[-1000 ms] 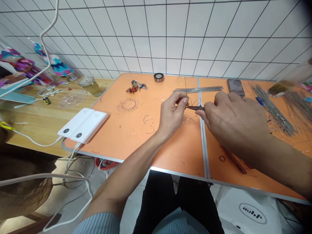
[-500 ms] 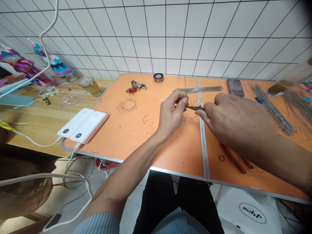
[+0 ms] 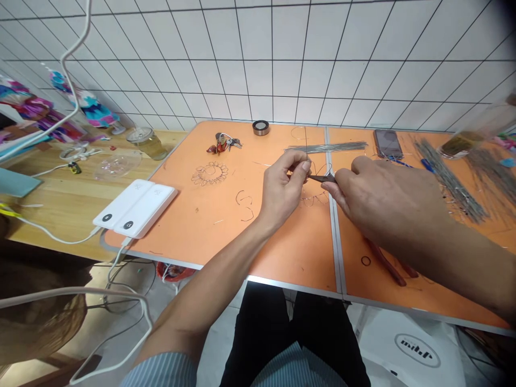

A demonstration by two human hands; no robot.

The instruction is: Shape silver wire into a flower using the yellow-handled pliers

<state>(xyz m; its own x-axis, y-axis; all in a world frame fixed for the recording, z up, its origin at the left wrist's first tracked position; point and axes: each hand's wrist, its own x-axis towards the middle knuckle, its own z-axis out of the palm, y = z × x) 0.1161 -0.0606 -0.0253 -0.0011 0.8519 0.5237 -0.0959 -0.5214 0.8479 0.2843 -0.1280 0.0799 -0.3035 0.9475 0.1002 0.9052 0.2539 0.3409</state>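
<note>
Left hand (image 3: 284, 188) grip pinched on the thin wire (image 3: 307, 146), my right hand (image 3: 382, 199) clamps pliers (image 3: 322, 178) pointing straight at it from the right.

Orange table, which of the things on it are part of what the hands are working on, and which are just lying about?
In use:
left hand pinching a thin wire
right hand gripping pliers
wire bundle
wire flower

Lying about:
keys
tape roll
phone
power banks
jar
</note>
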